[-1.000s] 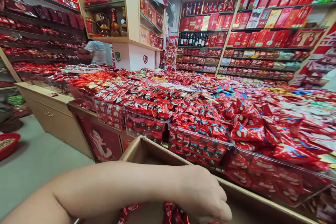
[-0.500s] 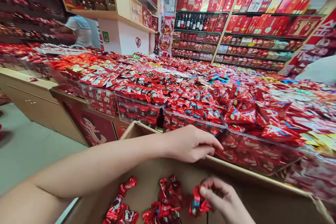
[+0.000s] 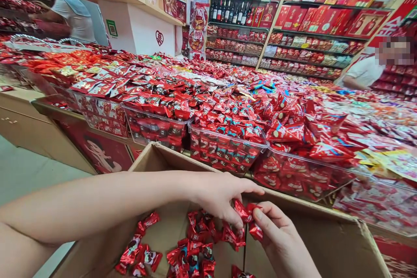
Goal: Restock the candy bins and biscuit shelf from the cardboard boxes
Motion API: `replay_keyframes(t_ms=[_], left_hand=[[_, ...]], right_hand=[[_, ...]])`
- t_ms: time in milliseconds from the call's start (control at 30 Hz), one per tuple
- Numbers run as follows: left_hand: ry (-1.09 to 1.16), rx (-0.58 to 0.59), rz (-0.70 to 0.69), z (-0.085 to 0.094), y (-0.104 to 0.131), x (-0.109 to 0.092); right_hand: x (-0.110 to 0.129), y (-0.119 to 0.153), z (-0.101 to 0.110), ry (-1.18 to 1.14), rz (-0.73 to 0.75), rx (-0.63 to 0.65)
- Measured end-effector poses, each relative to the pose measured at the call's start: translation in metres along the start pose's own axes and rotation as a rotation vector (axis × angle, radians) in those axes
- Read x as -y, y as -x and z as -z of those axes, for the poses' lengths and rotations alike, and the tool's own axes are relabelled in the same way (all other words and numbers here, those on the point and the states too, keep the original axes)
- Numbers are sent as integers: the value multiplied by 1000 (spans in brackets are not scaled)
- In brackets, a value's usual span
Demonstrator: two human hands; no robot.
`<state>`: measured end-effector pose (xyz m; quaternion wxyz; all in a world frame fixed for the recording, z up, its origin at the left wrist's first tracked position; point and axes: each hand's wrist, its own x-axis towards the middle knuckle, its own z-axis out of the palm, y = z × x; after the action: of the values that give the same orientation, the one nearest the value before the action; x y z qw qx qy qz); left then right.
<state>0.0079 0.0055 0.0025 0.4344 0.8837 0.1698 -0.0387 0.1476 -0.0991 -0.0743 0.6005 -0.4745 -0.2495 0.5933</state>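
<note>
Hands [image 3: 245, 215] pinching red-wrapped candies [image 3: 250, 217] over cardboard box [image 3: 325, 230]; left hand's grip perhaps looser.

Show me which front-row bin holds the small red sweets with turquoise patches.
The clear bin just left of the big puffy red packets; the next bin left shows dark patches, no turquoise.

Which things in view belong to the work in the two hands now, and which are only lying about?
In the work:
- left hand and right hand
- red-wrapped sweets at the fingers
- cardboard box
- loose sweets inside it

Lying about, it seems:
- clear bins of sweets
- bottles on the shelf
- red gift boxes
</note>
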Motion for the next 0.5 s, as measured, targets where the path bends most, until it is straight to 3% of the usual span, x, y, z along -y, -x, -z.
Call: replay_keyframes(t_ms=[100,233,500], left_hand=[[95,6,64,5,-4,3],[151,-10,40,9,-4,2],[368,-29,-28,16,6,-11]], right_hand=[[5,-1,0,-99,-50,-25],[2,-4,2,-98,-100,-27],[-53,-23,18,93,-163,39]])
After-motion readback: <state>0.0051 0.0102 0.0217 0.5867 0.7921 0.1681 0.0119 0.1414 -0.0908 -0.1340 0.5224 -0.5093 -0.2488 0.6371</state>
